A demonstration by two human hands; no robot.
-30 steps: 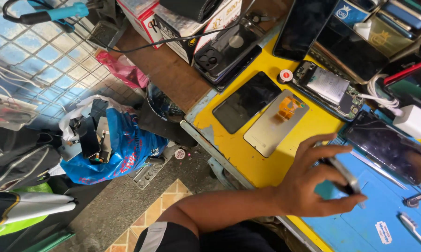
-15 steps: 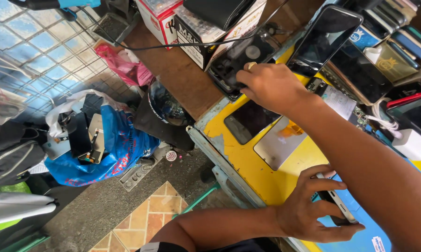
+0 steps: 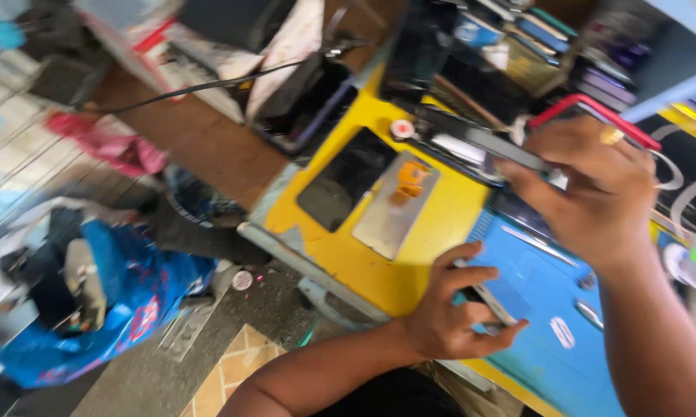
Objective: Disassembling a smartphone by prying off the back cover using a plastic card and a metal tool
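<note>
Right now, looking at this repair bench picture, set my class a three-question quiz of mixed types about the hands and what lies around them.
1. True or false: the left hand holds a small phone at the blue mat.
2. What colour is the bench top under the grey plate?
3. The right hand grips: A) a pink cloth B) a thin dark flat device C) a blue bag

Key: 1 true; 2 yellow; 3 B

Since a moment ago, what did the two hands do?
The right hand pulled back from the far phones toward the blue mat, now pinching a thin dark strip. The left hand kept gripping its small phone. The grey plate stayed put.
</note>
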